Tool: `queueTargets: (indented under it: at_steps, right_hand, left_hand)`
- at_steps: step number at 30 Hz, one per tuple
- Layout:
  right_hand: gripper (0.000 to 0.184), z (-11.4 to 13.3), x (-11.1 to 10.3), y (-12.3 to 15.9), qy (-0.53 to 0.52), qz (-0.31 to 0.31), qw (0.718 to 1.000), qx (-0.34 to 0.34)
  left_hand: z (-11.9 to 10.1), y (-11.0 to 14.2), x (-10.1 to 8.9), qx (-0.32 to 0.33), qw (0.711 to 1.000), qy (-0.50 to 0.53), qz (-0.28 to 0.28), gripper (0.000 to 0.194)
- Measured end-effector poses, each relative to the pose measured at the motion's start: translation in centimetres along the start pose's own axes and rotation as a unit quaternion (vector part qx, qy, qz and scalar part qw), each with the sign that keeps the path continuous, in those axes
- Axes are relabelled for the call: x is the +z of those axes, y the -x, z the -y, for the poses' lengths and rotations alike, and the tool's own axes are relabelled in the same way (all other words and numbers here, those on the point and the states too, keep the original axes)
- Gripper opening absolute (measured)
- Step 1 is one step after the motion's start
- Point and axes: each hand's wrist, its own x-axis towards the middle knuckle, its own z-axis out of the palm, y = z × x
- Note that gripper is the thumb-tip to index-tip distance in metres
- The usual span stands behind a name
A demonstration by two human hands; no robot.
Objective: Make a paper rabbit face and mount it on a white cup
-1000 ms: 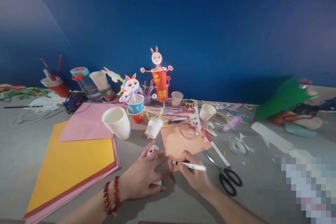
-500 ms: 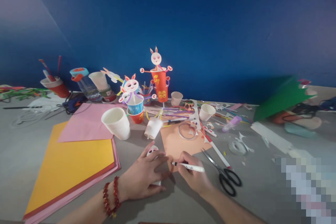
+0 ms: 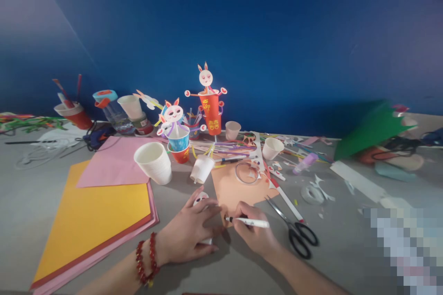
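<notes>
My left hand (image 3: 194, 230) lies palm down, fingers spread, over a white paper cutout with a drawn face (image 3: 201, 197); most of the cutout is hidden beneath it. Between the fingers of my right hand (image 3: 255, 233) is a white acrylic marker (image 3: 254, 223), its dark tip pointing left. That tip is at the lower corner of a sheet of orange paper (image 3: 230, 189), just beside my left fingertips. Black-handled scissors (image 3: 294, 230) lie to the right of my right hand. A white paper cup with a straw (image 3: 202, 168) stands upside down beyond my left hand.
Coloured paper sheets (image 3: 100, 221) and a stack of white cups (image 3: 152, 161) are at left. Rabbit figures on a red cup (image 3: 210, 113) and a blue cup (image 3: 178, 139) stand behind. A red-capped marker (image 3: 288, 200), clear tape (image 3: 313, 194) and a glue stick (image 3: 306, 163) lie right.
The marker in my right hand has shifted very slightly to the left and down at the orange paper's corner. My left hand stays in place.
</notes>
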Motion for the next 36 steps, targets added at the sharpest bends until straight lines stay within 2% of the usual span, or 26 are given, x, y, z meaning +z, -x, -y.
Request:
queueTargets:
  at_steps: [22,26,31,36]
  right_hand:
    - [0.016,0.17,-0.18,0.12,-0.045,-0.001,0.999,-0.021]
    - [0.017,-0.17,-0.19,0.29,-0.05,-0.008,0.999,-0.013]
    - [0.02,-0.69,-0.09,0.46,-0.044,-0.063,0.997,0.009]
    - [0.017,-0.41,0.04,0.08,-0.023,-0.043,0.999,0.018]
  left_hand:
    - [0.04,0.06,0.03,-0.003,1.0,0.006,0.006,0.034]
    - [0.1,0.09,0.06,-0.002,1.0,0.007,0.01,0.033]
    - [0.02,-0.01,-0.03,-0.002,1.0,0.005,0.009,0.034]
    - [-0.04,-0.09,-0.05,-0.004,1.0,0.003,0.0,0.034]
